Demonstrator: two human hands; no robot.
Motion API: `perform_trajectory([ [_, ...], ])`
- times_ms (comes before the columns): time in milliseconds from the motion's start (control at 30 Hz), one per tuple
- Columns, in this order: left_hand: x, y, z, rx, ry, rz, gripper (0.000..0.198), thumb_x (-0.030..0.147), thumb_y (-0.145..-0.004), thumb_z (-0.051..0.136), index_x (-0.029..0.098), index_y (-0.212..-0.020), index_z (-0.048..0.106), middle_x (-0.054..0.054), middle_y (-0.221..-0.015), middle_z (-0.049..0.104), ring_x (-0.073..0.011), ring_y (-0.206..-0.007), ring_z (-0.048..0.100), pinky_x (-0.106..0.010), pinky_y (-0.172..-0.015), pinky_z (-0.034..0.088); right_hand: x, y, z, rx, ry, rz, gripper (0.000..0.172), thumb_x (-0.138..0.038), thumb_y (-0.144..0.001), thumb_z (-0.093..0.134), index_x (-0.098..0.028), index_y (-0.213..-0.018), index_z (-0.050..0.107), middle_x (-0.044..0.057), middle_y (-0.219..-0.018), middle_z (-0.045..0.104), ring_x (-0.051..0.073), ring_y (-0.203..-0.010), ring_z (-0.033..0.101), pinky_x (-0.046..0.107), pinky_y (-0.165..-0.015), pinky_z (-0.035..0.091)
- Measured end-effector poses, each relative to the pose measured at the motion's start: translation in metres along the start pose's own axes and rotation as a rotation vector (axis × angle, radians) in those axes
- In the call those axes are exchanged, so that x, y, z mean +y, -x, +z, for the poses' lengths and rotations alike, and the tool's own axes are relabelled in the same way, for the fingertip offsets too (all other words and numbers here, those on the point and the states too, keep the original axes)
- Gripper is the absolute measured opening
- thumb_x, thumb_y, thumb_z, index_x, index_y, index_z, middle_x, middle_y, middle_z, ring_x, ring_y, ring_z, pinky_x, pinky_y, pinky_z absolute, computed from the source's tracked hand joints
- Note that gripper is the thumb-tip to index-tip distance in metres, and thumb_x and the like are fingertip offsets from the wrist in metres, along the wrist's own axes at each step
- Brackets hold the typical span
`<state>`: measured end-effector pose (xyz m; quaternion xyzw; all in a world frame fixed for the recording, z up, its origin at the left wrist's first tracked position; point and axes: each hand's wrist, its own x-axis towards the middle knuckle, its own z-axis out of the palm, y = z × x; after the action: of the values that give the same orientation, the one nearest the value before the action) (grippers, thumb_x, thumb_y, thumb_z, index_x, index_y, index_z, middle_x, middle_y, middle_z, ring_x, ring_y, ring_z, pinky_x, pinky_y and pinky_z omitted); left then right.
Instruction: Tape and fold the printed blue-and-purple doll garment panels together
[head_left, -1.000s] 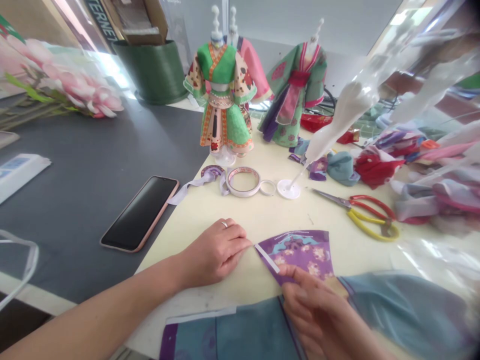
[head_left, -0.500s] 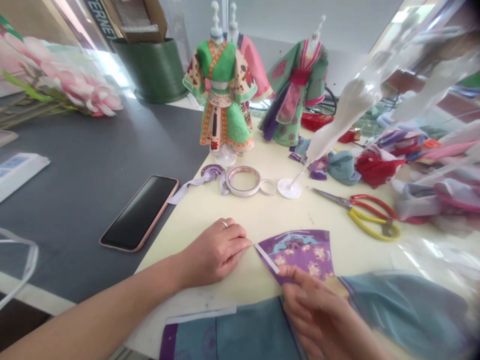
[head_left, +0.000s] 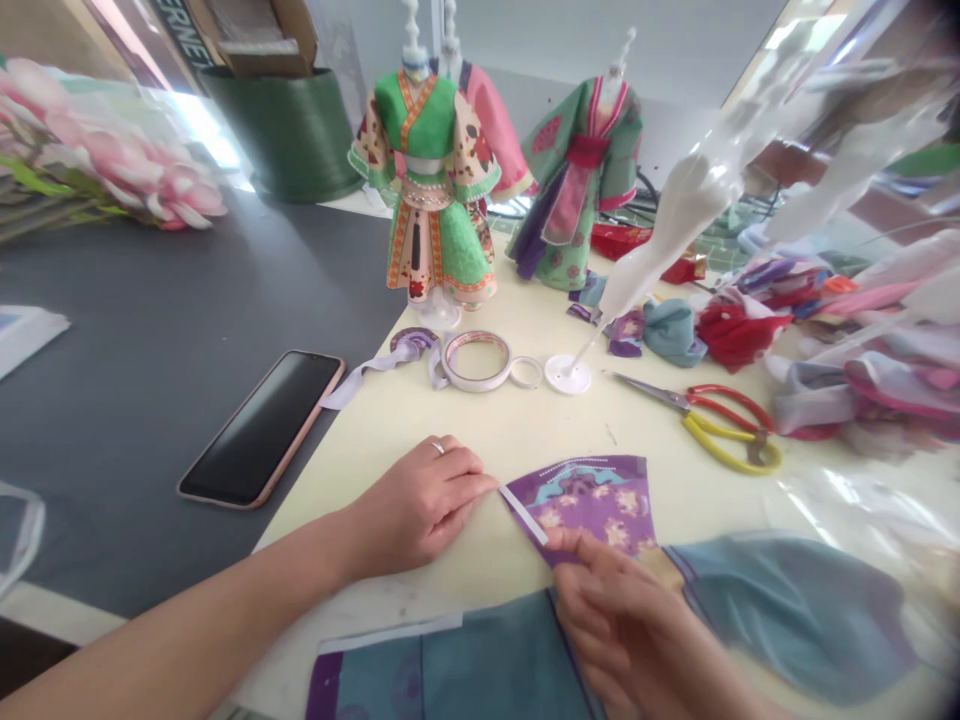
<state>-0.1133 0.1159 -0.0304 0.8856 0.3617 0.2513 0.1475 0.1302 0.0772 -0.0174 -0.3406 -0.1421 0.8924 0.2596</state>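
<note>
A purple flowered fabric piece (head_left: 600, 500) lies on the pale table, with a narrow white tape strip (head_left: 523, 514) along its left edge. My right hand (head_left: 622, 610) is closed, thumb and index finger gripping this fabric at the strip's lower end. Closed with fingers pressed together, my left hand (head_left: 431, 500) rests on the table, its fingertips touching the strip's upper end; anything pinched there is hidden. Below lies a teal fabric piece (head_left: 495, 655) with a purple end and white tape along its top edge, partly covered by my right hand.
Beyond my hands are a tape roll (head_left: 478, 360), a smaller ring (head_left: 526, 372), a white stand (head_left: 568, 375) and scissors (head_left: 697, 410). A phone (head_left: 262, 428) lies left. Dressed doll forms (head_left: 427, 190) stand behind; fabric scraps (head_left: 750, 320) are heaped right. Teal cloth (head_left: 795, 600) lies nearby.
The whole view has shifted slightly, so things appear a little further left. Both hands keep nearly the same pose at the purple fabric.
</note>
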Motion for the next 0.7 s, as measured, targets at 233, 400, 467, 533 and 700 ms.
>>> perform_trajectory([
  [233, 0.0003, -0.0001, -0.0008, 0.010, -0.015, 0.009, 0.029, 0.009, -0.086, 0.045, 0.015, -0.109, 0.060, -0.008, -0.089, 0.060, -0.0185, -0.082, 0.051, -0.034, -0.077, 0.043, -0.0015, -0.0004, 0.0027, 0.021, 0.015, 0.005, 0.017, -0.017, -0.083, 0.055, -0.019, -0.099, 0.052, -0.007, -0.058, 0.042, 0.004, -0.043, 0.029, 0.016, -0.036, 0.027],
  [400, -0.0009, 0.0005, -0.0003, 0.006, -0.014, 0.019, 0.030, 0.008, -0.085, 0.045, 0.016, -0.110, 0.060, -0.008, -0.089, 0.060, -0.0189, -0.082, 0.050, -0.035, -0.076, 0.043, -0.0017, 0.0005, 0.0043, 0.029, 0.024, 0.017, 0.016, -0.018, -0.083, 0.055, -0.019, -0.099, 0.051, -0.007, -0.058, 0.042, 0.004, -0.043, 0.028, 0.016, -0.037, 0.027],
  [467, -0.0013, 0.0005, -0.0002, 0.005, -0.014, 0.022, 0.031, 0.007, -0.085, 0.045, 0.016, -0.111, 0.059, -0.008, -0.090, 0.060, -0.0188, -0.082, 0.050, -0.035, -0.077, 0.043, -0.0014, 0.0005, 0.0042, 0.034, 0.017, 0.014, 0.016, -0.018, -0.084, 0.054, -0.019, -0.099, 0.051, -0.007, -0.058, 0.042, 0.005, -0.043, 0.028, 0.016, -0.037, 0.027],
  [533, -0.0016, 0.0005, 0.0000, -0.002, -0.023, 0.023, 0.032, 0.007, -0.085, 0.045, 0.016, -0.112, 0.059, -0.008, -0.090, 0.059, -0.0190, -0.083, 0.050, -0.035, -0.077, 0.043, -0.0013, 0.0006, 0.0043, 0.033, 0.016, 0.017, 0.016, -0.017, -0.084, 0.053, -0.020, -0.100, 0.051, -0.007, -0.058, 0.041, 0.005, -0.043, 0.028, 0.016, -0.037, 0.027],
  [700, -0.0015, 0.0010, 0.0009, -0.012, -0.056, 0.043, 0.033, 0.009, -0.085, 0.047, 0.015, -0.115, 0.058, -0.009, -0.090, 0.058, -0.0197, -0.082, 0.049, -0.036, -0.076, 0.043, -0.0019, 0.0022, 0.0051, 0.032, 0.014, 0.019, 0.015, -0.016, -0.086, 0.052, -0.018, -0.100, 0.052, -0.006, -0.059, 0.042, 0.005, -0.044, 0.030, 0.016, -0.038, 0.029],
])
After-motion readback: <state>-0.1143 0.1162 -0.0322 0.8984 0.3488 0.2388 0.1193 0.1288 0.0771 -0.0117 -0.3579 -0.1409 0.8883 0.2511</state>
